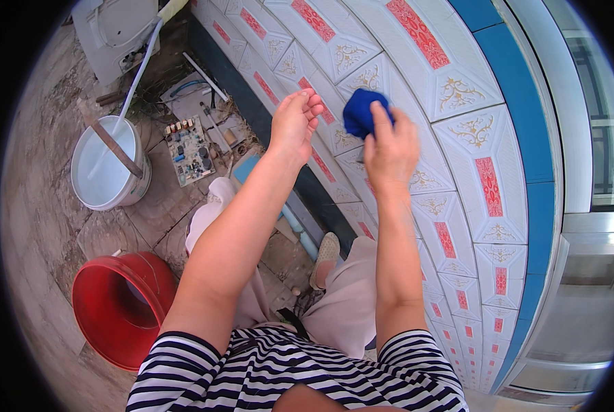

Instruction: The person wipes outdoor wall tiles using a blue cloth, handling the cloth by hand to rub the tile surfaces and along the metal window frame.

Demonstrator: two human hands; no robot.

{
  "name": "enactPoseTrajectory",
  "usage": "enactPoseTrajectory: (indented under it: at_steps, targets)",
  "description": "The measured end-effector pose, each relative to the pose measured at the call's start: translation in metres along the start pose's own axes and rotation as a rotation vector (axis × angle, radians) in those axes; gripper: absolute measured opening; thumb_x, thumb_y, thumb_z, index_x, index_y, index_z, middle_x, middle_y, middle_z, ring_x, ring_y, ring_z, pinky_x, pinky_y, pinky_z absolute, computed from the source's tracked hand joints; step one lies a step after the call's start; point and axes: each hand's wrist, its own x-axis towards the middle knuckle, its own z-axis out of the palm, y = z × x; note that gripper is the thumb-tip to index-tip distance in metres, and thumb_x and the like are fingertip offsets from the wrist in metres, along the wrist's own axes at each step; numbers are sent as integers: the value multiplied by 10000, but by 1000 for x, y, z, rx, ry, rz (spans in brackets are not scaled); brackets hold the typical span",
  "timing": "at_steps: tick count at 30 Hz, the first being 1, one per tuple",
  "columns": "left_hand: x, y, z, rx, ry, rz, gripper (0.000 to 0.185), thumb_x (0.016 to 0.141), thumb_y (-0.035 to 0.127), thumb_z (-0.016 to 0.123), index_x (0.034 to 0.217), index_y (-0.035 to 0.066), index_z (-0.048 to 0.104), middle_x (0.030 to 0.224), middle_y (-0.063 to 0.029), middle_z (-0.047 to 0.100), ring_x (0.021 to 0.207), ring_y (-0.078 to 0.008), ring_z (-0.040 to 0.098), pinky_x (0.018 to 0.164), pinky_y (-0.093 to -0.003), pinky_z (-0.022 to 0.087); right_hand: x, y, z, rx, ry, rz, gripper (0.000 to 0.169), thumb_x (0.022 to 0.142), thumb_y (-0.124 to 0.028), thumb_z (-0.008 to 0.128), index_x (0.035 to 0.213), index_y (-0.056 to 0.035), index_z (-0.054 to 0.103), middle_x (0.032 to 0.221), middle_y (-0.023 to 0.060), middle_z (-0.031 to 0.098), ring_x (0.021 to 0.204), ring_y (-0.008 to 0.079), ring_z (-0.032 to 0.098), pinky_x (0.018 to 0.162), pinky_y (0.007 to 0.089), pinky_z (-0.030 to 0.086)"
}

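My right hand [393, 147] holds a bunched blue cloth [367, 112] at the tiled wall [435, 134]. The hand is slightly blurred, and the cloth's underside is hidden. White embossed tiles with gold scrolls and red patterned bars cover the wall. To the left of the cloth, my left hand [297, 121] is raised before the lower tiles, its fingers loosely curled and the thumb close to them. Nothing shows in that hand.
A white bucket [137, 193] of water, with a pale hose [141, 74] running into it, stands at left. Nearer is a tilted red bucket [119, 309]. A circuit board [189, 150] and a light-blue pipe [300, 234] lie by the wall. Metal-framed windows [608, 118] border the right side.
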Motion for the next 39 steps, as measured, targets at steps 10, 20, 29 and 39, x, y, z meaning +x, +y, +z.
enactPoseTrajectory:
  at_steps: [10, 20, 29, 39]
  targets:
    - [3, -1, -1, -14, -10, 3, 167, 970, 187, 527, 1094, 89, 582, 991, -10, 640, 859, -107, 594, 735, -252, 446, 65, 27, 7, -265, 481, -180, 483, 727, -60, 672, 1202, -144, 647, 1150, 125, 584, 945, 284, 547, 773, 393, 463]
    - [3, 2, -2, -63, 66, 70, 182, 984, 192, 510, 1123, 87, 562, 990, -9, 623, 838, -103, 587, 704, -243, 445, -36, -15, 106, -98, -420, -417, 309, 792, -181, 606, 1097, -159, 652, 1090, 68, 575, 932, 245, 537, 675, 360, 444]
    - [0, 1, 0, -42, 84, 87, 172, 988, 200, 506, 1113, 94, 557, 988, -7, 622, 843, -99, 581, 730, -243, 443, 151, 3, -9, -293, 569, -124, 520, 696, -27, 711, 1191, -180, 655, 1149, 145, 591, 1007, 327, 558, 840, 391, 490]
    - [0, 8, 1, -117, 66, 204, 204, 996, 238, 490, 1086, 67, 557, 962, -30, 618, 813, -105, 569, 717, -249, 452, -28, -31, 158, -170, -314, -527, 179, 797, -212, 611, 955, -137, 650, 1002, 9, 569, 932, 209, 493, 706, 392, 369]
